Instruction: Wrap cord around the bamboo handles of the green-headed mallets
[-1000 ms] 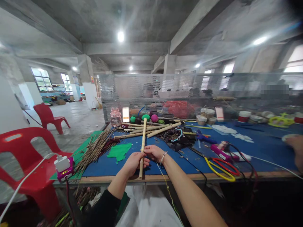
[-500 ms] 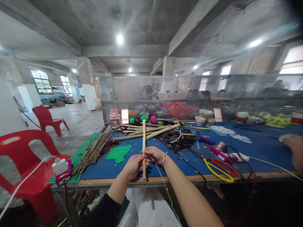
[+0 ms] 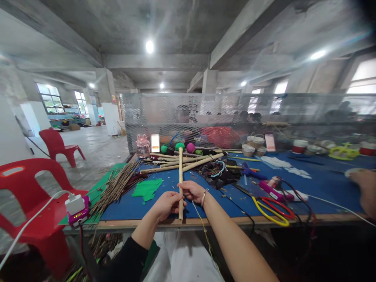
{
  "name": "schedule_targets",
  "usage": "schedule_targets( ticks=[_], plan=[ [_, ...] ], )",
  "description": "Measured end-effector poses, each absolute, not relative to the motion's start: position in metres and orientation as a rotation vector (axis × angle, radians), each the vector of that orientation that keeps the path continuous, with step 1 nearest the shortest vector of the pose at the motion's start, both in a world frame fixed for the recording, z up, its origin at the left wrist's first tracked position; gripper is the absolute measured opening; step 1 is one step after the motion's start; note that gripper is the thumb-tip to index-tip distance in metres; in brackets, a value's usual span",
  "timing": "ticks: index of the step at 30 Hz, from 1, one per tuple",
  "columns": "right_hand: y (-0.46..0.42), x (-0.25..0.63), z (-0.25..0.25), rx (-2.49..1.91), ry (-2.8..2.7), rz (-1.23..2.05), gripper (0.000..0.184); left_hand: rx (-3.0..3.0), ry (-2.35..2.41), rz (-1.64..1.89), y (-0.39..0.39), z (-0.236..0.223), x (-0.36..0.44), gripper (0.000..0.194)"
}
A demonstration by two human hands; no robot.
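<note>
A pale bamboo stick (image 3: 180, 166) points away from me over the blue table (image 3: 123, 209), its near end by the front edge. My left hand (image 3: 169, 203) is closed around its lower part, with thumb and fingers on it. Just above, my right hand (image 3: 192, 191) pinches the stick from the right. From beneath the right hand a thin yellowish string (image 3: 205, 231) hangs down past the table edge. Beyond the stick's far end lie a green ball of yarn (image 3: 179, 146) and a magenta ball (image 3: 190, 148). A green cloth piece (image 3: 147, 189) lies left of my hands.
A bundle of thin twigs (image 3: 117, 188) covers the left. More bamboo sticks (image 3: 164, 168) lie behind my hands. Yellow-handled shears (image 3: 266, 213), a purple power strip (image 3: 273, 190) and cables are on the right. A perforated metal screen (image 3: 164, 109) stands behind. Another person's hand (image 3: 364, 182) shows far right.
The stick's near end has shifted right, so it now lies nearly straight instead of slanting. Both hands have stayed on it, the left with slightly changed finger placement.
</note>
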State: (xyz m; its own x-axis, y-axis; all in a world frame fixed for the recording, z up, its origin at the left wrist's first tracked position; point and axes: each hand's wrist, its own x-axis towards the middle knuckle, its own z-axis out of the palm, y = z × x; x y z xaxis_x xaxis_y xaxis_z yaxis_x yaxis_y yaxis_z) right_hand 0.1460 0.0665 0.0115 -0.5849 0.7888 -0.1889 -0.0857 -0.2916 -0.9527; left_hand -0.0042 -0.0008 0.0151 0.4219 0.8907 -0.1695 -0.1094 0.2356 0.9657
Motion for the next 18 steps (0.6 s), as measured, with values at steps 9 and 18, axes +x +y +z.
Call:
schedule_targets(
  ticks=[9, 18],
  plan=[
    [0.063, 0.1387, 0.0116, -0.965, -1.415, 1.807, 0.037, 1.311, 1.086, 0.845, 0.0002, 0.0148, -0.0066, 0.037],
    [0.0645, 0.1393, 0.0085, -0.958, -1.418, 1.785, 0.034, 1.315, 1.057, 0.81, -0.0008, 0.0156, -0.0135, 0.041]
  ],
)
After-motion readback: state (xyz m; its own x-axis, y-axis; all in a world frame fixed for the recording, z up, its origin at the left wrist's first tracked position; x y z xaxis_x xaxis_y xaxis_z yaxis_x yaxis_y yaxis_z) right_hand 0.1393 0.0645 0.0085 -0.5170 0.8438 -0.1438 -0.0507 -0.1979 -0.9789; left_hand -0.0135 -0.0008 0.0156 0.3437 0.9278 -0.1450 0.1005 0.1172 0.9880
